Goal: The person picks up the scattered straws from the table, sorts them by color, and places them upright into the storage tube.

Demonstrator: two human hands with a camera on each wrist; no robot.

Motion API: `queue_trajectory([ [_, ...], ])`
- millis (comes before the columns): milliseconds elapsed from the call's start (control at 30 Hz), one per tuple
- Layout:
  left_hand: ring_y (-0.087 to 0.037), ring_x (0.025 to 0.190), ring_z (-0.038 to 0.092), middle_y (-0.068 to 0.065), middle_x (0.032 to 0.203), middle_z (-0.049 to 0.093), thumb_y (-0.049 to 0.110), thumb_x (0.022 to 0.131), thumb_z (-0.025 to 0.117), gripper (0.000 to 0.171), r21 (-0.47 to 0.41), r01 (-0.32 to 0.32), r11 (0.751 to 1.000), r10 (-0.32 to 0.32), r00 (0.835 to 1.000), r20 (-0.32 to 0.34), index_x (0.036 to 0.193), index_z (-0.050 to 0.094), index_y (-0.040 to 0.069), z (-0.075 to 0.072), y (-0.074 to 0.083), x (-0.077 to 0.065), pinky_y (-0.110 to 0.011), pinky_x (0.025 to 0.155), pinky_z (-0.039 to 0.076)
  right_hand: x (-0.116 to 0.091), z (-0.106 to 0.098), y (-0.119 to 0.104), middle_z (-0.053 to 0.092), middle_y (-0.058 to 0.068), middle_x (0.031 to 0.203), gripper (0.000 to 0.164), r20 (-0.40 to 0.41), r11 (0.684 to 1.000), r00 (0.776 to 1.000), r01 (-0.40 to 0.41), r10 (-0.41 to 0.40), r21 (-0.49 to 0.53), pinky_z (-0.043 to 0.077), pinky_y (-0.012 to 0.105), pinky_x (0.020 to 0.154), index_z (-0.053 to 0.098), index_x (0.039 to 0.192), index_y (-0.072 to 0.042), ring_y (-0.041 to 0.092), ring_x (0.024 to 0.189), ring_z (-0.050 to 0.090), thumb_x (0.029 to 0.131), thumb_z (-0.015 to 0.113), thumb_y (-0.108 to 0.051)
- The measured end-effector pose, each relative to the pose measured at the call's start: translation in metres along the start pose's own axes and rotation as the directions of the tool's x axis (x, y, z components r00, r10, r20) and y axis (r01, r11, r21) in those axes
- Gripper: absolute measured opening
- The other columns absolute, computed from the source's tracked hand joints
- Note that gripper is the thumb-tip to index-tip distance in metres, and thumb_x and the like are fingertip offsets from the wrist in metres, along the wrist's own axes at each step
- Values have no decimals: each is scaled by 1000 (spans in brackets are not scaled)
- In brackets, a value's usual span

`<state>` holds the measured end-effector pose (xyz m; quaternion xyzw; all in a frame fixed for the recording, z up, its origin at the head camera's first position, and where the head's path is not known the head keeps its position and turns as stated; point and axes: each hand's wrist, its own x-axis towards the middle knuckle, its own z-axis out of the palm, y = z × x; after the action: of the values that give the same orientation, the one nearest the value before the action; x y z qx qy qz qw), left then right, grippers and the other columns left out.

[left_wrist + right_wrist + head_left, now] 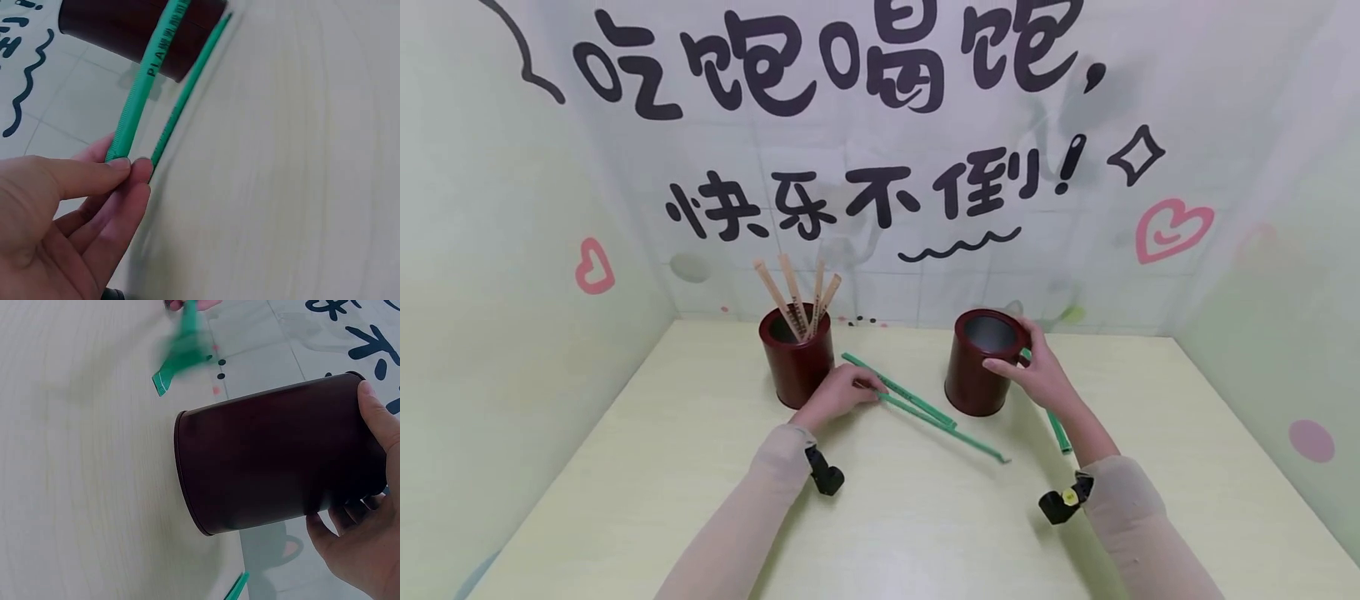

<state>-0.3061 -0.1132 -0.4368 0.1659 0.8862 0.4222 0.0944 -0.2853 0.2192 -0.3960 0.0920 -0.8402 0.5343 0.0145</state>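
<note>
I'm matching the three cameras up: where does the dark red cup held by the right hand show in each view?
Head: the right-hand cup stands right of centre, the right hand gripping its rim.
Left wrist: its side fills the top edge, behind the green sticks.
Right wrist: it fills the centre, lying sideways in the picture.
Shared landmark: the pale table.

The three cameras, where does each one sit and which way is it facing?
Head: on the head, looking forward and down at the table; both forearms, the left hand and right hand show.
Left wrist: on the left wrist, facing the fingers pinching a green stick.
Right wrist: on the right wrist, facing the right hand's fingers on the empty red cup.
Shared: that cup and the green sticks.
</note>
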Motion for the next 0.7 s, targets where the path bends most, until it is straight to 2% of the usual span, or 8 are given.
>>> queue_trajectory([
  [100,-12,94,66,-7,105,75,4,91,69,12,-131,54,990,-56,998,-15,98,78,7,-3,5,-5,-27,84,55,0,1,-1,32,23,155,92,3,1000,1000,2,-2,7,30,60,118,9,158,-5,39,143,32,92,72,-19],
  [233,-10,88,67,-14,107,73,-1,94,63,15,-301,102,948,-116,993,-29,104,75,-1,-9,18,-10,-26,83,59,-1,1,-4,32,22,155,92,5,1000,1000,5,-5,17,31,59,117,9,158,-5,39,143,32,92,72,-20],
  [333,-8,87,67,-18,111,71,-2,95,60,18,-390,112,914,-139,989,-42,109,72,-6,-16,28,-13,-26,84,59,-2,2,-6,33,21,155,92,6,1000,1000,9,-10,26,31,58,118,10,158,-5,39,143,33,92,72,-22],
  [433,-6,87,68,-20,115,71,-1,96,59,21,-458,116,881,-155,987,-47,113,70,-8,-24,39,-14,-25,85,59,-3,2,-7,33,21,155,92,3,1000,1000,8,-8,29,31,58,118,11,157,-5,38,144,32,92,72,-22],
  [500,-5,87,69,-20,116,71,0,96,59,23,-485,110,868,-151,987,-46,116,68,-9,-29,47,-15,-24,86,58,-3,1,-6,32,21,155,91,-1,1000,1000,8,-8,27,30,58,119,11,157,-4,38,144,32,92,72,-22],
  [700,-9,93,71,-11,108,74,2,96,59,27,-510,86,856,-122,992,-37,120,66,-10,-41,62,-18,-23,86,58,-3,1,-3,33,22,154,91,-5,999,1000,21,-21,31,30,58,119,11,157,-3,38,143,33,92,72,-21],
])
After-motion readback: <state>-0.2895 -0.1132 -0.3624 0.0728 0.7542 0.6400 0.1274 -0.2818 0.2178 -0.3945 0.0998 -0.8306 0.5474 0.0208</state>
